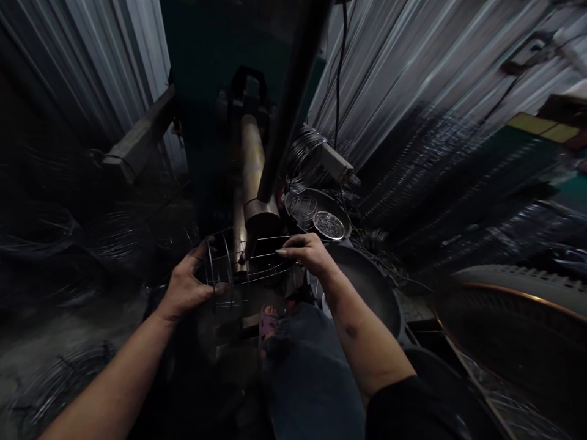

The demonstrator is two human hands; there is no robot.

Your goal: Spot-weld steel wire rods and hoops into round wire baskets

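A small basket of bent steel wire (245, 260) is held up against the lower end of a brass-coloured welding arm (254, 183) on a dark green machine (215, 73). My left hand (188, 287) grips the basket's left rim, fingers curled round the wires. On the right side my right hand (305, 250) pinches the top wire, fingers pressed together. A dark slanted bar (291, 104) comes down to the same spot. My knee in blue jeans (307, 360) and a foot in a pink sandal (266, 324) sit just below.
A round pan (342, 211) at the right of the machine holds a wire grille and a small metal disc (328, 225). A larger dark pan (367, 287) lies beside my right forearm. Coils of wire (305, 150), stacked wire grilles and corrugated sheet walls surround the spot.
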